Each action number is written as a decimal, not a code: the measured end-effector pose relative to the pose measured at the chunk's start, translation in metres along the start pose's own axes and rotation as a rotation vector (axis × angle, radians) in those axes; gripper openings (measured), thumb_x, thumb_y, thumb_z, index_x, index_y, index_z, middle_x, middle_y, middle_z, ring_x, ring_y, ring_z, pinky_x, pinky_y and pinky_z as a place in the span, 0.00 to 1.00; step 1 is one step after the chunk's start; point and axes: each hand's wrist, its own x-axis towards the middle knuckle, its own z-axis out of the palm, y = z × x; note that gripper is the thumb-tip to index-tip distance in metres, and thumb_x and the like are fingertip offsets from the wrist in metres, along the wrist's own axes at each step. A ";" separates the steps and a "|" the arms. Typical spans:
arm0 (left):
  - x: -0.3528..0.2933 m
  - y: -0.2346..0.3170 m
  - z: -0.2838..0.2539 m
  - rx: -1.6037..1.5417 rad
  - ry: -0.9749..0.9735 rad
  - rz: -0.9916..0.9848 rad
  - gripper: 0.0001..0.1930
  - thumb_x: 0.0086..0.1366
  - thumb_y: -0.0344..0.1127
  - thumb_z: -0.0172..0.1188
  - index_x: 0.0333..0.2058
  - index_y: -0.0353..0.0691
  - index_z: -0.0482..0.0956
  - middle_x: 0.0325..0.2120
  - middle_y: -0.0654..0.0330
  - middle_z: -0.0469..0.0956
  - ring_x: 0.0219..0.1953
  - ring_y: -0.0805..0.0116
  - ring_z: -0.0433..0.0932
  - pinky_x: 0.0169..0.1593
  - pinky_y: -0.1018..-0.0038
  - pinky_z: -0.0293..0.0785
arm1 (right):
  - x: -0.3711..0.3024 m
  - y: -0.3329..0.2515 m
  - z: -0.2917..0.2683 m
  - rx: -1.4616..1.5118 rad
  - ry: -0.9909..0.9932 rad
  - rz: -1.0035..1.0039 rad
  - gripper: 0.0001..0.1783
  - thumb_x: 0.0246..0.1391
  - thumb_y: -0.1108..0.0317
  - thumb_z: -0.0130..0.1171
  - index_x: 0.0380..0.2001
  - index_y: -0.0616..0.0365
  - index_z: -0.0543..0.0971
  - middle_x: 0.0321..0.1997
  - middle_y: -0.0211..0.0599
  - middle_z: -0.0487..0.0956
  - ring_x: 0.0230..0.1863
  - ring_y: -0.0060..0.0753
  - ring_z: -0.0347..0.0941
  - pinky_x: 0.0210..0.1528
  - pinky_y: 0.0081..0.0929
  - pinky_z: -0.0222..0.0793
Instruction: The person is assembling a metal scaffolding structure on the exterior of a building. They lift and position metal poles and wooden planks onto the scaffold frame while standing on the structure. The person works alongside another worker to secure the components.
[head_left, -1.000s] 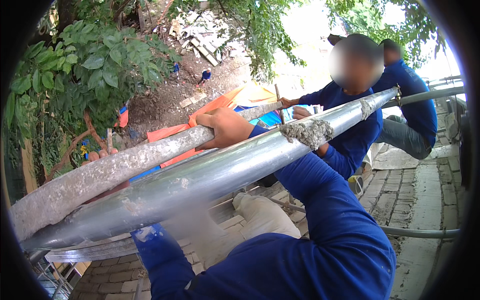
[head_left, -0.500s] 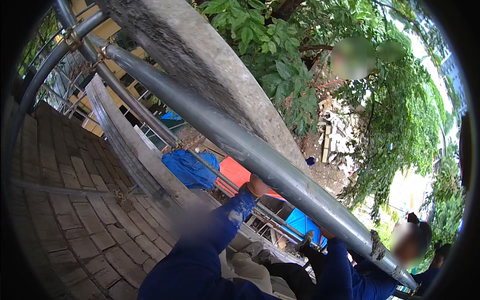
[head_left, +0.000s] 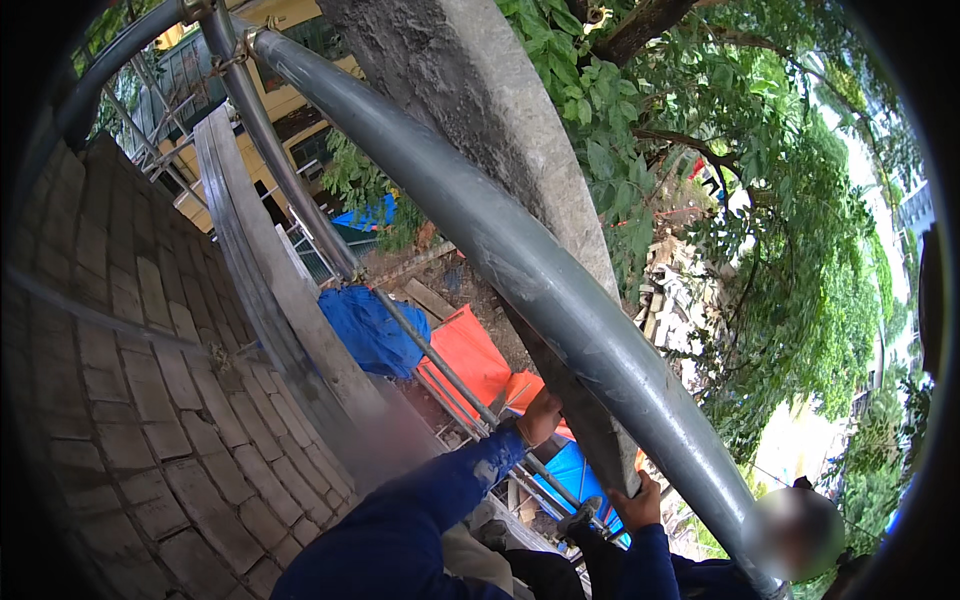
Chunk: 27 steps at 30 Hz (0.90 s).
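Observation:
A long grey, stained plank (head_left: 590,425) slants down from the top of the view and passes behind a thick grey metal pipe (head_left: 500,255). Near the plank's lower end, my left hand (head_left: 541,418) is closed on its left edge. Lower down, my right hand (head_left: 640,503) grips the end, fingers wrapped round it. Both sleeves are dark blue. The pipe lies across the plank, hiding part of it, and runs close by my right hand.
Brickwork (head_left: 170,440) fills the left side, with other long boards (head_left: 265,270) beside it. A thinner pole (head_left: 420,345) crosses above blue sheeting (head_left: 370,328) and orange sheeting (head_left: 465,352) far below. Another person (head_left: 790,535) is at the lower right, and leafy branches (head_left: 770,260) hang beyond.
The plank's lower end has come into view below the pipe, with both my hands on it. My right hand, mostly hidden behind the pipe before, now shows. The view has shifted.

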 end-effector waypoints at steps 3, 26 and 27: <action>0.008 -0.009 0.000 -0.099 -0.001 0.085 0.20 0.68 0.33 0.66 0.57 0.36 0.79 0.55 0.47 0.80 0.58 0.49 0.78 0.62 0.55 0.73 | 0.004 -0.036 -0.010 0.083 -0.063 0.080 0.48 0.45 0.57 0.77 0.64 0.74 0.69 0.61 0.64 0.72 0.64 0.56 0.71 0.66 0.44 0.68; -0.041 -0.093 -0.041 -0.140 0.085 -0.137 0.27 0.80 0.61 0.40 0.39 0.39 0.68 0.32 0.64 0.65 0.35 0.70 0.67 0.46 0.66 0.69 | 0.035 0.020 0.060 -0.005 -0.203 0.129 0.33 0.43 0.65 0.74 0.52 0.74 0.78 0.44 0.60 0.85 0.45 0.51 0.85 0.53 0.40 0.78; -0.049 -0.108 -0.041 -0.121 0.074 -0.166 0.26 0.80 0.60 0.40 0.38 0.40 0.67 0.31 0.64 0.64 0.34 0.70 0.66 0.45 0.66 0.69 | 0.033 0.021 0.058 -0.016 -0.209 0.117 0.32 0.43 0.66 0.73 0.51 0.74 0.79 0.44 0.61 0.85 0.46 0.52 0.85 0.53 0.40 0.78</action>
